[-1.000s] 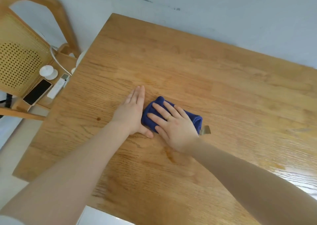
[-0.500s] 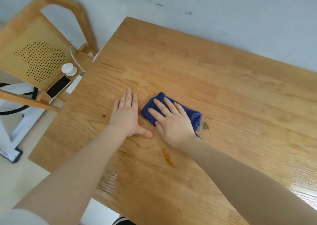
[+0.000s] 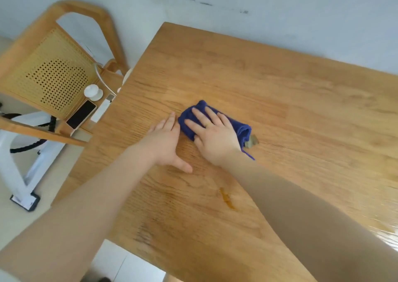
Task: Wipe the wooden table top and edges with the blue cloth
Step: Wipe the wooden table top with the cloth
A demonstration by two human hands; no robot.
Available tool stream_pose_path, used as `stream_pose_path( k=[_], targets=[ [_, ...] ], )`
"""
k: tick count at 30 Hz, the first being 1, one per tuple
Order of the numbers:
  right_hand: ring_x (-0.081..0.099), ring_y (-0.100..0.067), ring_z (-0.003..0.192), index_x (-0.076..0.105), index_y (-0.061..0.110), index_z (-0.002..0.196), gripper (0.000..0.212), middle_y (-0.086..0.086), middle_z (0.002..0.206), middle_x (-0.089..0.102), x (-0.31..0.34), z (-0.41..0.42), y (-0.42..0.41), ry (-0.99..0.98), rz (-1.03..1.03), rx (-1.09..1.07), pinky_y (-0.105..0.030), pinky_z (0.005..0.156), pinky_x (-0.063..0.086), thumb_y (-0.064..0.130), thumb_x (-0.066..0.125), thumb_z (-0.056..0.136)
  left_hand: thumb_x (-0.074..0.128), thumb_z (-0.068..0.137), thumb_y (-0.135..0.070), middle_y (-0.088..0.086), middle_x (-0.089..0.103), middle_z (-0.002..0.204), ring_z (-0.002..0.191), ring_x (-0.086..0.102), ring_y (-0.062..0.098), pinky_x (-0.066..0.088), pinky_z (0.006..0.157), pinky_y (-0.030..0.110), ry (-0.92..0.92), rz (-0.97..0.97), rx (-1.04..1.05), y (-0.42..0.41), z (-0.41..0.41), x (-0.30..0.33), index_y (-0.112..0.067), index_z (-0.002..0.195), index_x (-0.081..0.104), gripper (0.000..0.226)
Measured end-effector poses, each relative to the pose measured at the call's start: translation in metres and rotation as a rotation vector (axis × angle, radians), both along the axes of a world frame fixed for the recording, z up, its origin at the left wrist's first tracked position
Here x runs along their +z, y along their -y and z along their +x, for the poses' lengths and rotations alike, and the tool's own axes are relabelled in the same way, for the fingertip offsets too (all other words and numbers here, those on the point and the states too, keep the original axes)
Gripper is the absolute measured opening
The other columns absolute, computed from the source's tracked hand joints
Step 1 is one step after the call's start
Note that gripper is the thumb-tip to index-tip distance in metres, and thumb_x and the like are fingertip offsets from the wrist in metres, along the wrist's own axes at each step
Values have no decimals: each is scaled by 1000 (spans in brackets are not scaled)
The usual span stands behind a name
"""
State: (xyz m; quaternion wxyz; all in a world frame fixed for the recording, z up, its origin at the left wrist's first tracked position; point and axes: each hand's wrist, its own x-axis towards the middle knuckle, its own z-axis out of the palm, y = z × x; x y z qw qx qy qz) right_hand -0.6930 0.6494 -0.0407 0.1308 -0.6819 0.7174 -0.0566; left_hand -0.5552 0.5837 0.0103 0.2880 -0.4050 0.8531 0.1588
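Two hands are down on the table (image 3: 280, 92). At far left I see a chair (image 3: 43, 75) with a phone (image 3: 81, 117) on its seat. My left hand (image 3: 165, 139) lies flat on the wood, fingers straight, holding nothing. Just right of it, my right hand (image 3: 215, 135) presses the cloth (image 3: 241, 129) with spread fingers, mid-table. A small tag, possibly a label, pokes out at the cloth's right end.
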Motion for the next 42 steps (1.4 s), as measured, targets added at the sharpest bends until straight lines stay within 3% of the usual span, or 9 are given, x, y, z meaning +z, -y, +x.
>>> stream_pose_path(
  k=[7,12,15,22,25,29,33,37,42],
  targets=[
    [4,-20,144,26,38,143,46,7,157,10,-13,1,-24,6,32,122,-39,114,1,33,31,97,70,62,-65,-4,-28,153,144,-12,21,6,117,37,-84,47,61,17,32,-2,-19,150,-6,125],
    [7,-21,144,24,36,144,46,6,157,11,-22,-25,26,-37,26,-279,-39,115,7,35,25,98,69,62,-66,3,-28,153,144,-16,20,0,116,37,-61,-34,5,34,63,-20,-16,148,-12,129],
    [6,-24,144,25,32,144,46,3,157,11,-23,-14,35,-42,32,-378,-40,115,7,34,25,98,68,62,-66,6,-28,153,144,-16,21,-3,115,36,-74,-54,-22,46,79,-26,-14,148,-13,129],
    [12,-26,143,29,34,143,61,3,156,16,-13,76,-17,-21,77,-47,-40,114,5,42,9,86,68,53,-74,13,-32,150,142,-21,24,-7,115,37,-65,-113,-154,67,77,-24,-9,145,-20,143],
    [9,-22,144,26,36,144,61,5,156,13,-12,62,-6,-41,90,6,-40,114,6,44,6,87,68,51,-75,14,-29,151,143,-19,24,-6,116,36,-54,-126,-193,71,72,-24,-7,145,-19,146],
    [8,-21,144,24,35,144,47,6,156,13,-20,25,33,-87,55,-278,-38,114,8,38,23,98,67,48,-77,13,-25,153,144,-15,23,-2,117,35,-75,-111,-193,75,77,-30,-6,146,-17,147],
    [5,-22,144,22,33,145,46,3,157,10,-21,24,51,-75,61,-461,-39,116,6,35,25,99,70,45,-75,9,-26,153,144,-14,22,2,118,36,-113,-73,-171,77,77,-33,-8,146,-17,149],
    [7,-25,144,24,33,145,47,2,157,13,-21,67,28,-86,55,-220,-41,115,6,35,28,97,72,45,-74,10,-27,153,144,-16,22,2,117,35,-137,-57,-158,78,77,-34,-8,146,-17,150],
    [18,-26,142,32,33,142,56,2,154,23,-21,62,31,-80,40,-63,-42,114,13,42,14,90,73,47,-72,8,-28,153,143,-18,20,-1,116,32,-173,-38,-147,80,77,-34,-9,146,-17,148]
  ],
)
